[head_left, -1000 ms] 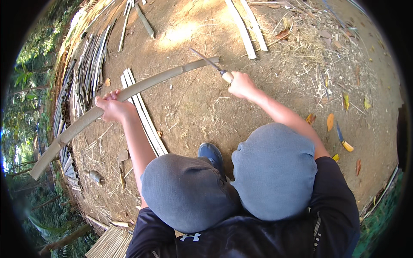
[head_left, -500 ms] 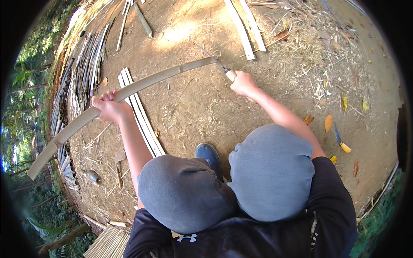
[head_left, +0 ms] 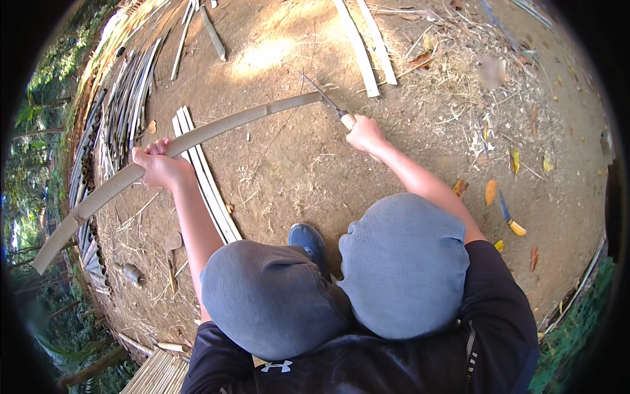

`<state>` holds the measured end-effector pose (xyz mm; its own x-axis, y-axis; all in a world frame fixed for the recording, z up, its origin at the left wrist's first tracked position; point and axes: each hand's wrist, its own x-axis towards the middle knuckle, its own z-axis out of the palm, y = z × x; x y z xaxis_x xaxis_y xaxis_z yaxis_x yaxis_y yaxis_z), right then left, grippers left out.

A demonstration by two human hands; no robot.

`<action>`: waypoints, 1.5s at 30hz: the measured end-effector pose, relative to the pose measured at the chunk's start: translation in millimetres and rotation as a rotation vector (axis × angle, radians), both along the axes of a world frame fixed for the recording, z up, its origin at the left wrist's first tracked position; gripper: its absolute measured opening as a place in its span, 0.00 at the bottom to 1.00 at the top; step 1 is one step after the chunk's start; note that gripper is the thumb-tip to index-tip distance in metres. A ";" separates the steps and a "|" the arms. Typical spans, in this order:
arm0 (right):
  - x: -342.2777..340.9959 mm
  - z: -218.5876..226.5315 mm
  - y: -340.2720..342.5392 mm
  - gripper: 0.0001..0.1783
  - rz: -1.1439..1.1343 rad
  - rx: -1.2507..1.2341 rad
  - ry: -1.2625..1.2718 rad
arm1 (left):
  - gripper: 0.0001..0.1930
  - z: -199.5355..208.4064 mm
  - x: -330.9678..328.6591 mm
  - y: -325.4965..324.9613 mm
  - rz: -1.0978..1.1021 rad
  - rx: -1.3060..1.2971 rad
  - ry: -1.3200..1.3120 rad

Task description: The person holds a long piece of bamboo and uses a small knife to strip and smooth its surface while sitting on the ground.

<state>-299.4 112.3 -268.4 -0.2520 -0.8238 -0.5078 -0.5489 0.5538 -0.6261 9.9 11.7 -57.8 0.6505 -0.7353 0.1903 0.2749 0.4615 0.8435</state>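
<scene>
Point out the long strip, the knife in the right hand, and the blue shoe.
Long strip [head_left: 211, 128]: head view, on its flat face.
Held knife [head_left: 330, 102]: head view, on its blade.
Blue shoe [head_left: 306, 240]: head view, on its upper.

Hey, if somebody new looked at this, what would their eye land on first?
Probably the long, pale strip slanting across the left and middle, gripped by the left hand. Next, the knife in the right hand, its blade at the strip's far end, upper centre. Then perhaps the two big grey-blue knees filling the lower middle.
</scene>
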 end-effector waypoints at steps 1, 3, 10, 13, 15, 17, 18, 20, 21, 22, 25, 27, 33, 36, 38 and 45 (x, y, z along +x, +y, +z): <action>-2.0 2.7 -2.4 0.18 -0.008 0.022 -0.001 | 0.12 0.4 2.5 -1.2 -0.003 -0.001 0.009; 11.1 4.2 4.8 0.18 -0.035 0.040 -0.052 | 0.12 -0.7 5.6 -3.8 -0.013 -0.019 0.017; 5.0 -7.5 10.2 0.14 -0.086 -0.028 -0.036 | 0.12 -2.7 8.0 -0.8 0.013 0.001 0.061; 8.1 -14.9 18.0 0.14 -0.097 -0.109 -0.041 | 0.13 -2.4 6.9 0.2 -0.020 -0.021 0.018; 12.0 -15.7 27.7 0.14 -0.114 -0.151 -0.069 | 0.14 -2.8 6.5 3.4 -0.041 -0.034 -0.018; 12.4 -17.5 36.9 0.15 -0.149 -0.196 -0.113 | 0.14 3.3 -0.6 6.5 -0.053 -0.018 -0.022; 12.1 -18.3 41.6 0.16 -0.168 -0.219 -0.134 | 0.15 -0.2 7.3 4.8 -0.116 -0.023 -0.047; 7.7 -9.6 47.9 0.18 -0.195 -0.159 -0.236 | 0.16 2.7 4.3 6.7 -0.167 -0.057 -0.080; 5.0 -5.0 50.9 0.19 -0.208 -0.129 -0.287 | 0.17 3.3 2.2 8.1 -0.192 -0.074 -0.096; 2.0 2.7 52.1 0.24 -0.168 -0.146 -0.298 | 0.20 5.9 -0.9 10.9 -0.232 -0.095 -0.113; -1.0 25.6 57.7 0.29 -0.118 -0.193 -0.337 | 0.20 17.4 -10.8 14.4 -0.274 -0.134 -0.177; 2.9 32.4 57.2 0.30 -0.093 -0.247 -0.366 | 0.17 26.5 -20.4 18.9 -0.261 -0.126 -0.224; 9.0 35.2 41.8 0.19 0.106 -0.374 -0.287 | 0.21 24.8 -26.8 22.4 -0.417 -0.148 -0.037; 19.5 51.8 27.8 0.16 0.109 -0.187 -0.420 | 0.24 17.6 -18.3 22.9 -0.199 -0.091 -0.152; 16.3 51.1 15.3 0.14 0.159 -0.091 -0.426 | 0.24 14.9 -15.9 22.9 -0.137 -0.070 -0.096; 30.8 45.6 -3.4 0.08 0.129 -0.114 -0.229 | 0.23 4.6 2.3 11.8 -0.037 -0.044 -0.028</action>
<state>-268.6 108.9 -222.8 -0.0306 -0.8965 -0.4419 -0.4479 0.4075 -0.7958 12.2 23.5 -53.1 0.6167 -0.7496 0.2405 0.2694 0.4880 0.8302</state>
